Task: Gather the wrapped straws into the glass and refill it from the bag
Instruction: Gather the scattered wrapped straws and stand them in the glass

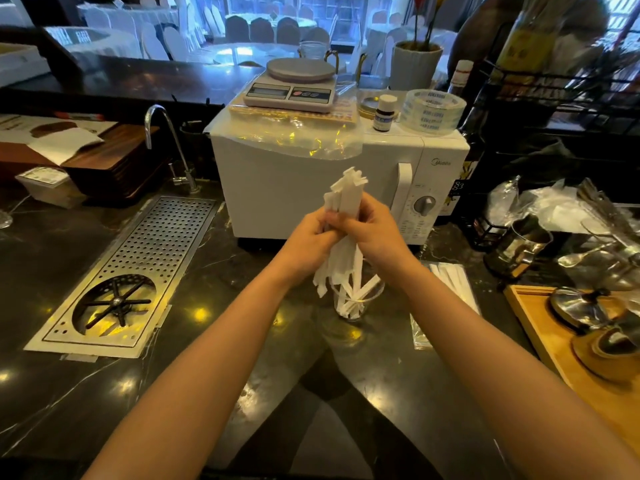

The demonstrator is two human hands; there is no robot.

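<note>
A bundle of white paper-wrapped straws [348, 195] stands nearly upright above a clear glass [356, 301] on the dark marble counter. My left hand [308, 242] and my right hand [372, 230] both grip the bundle around its middle, side by side. The lower ends of the straws reach into the glass, and a few lean loose against its rim. A clear plastic bag [450, 292] with more wrapped straws lies flat on the counter just right of the glass.
A white microwave [311, 188] stands right behind my hands, with a scale [294, 84] and tape rolls [433, 110] on top. A perforated metal drain tray [138, 268] and tap [166, 143] are at left. A wooden tray [554, 341] with metal tools sits at right.
</note>
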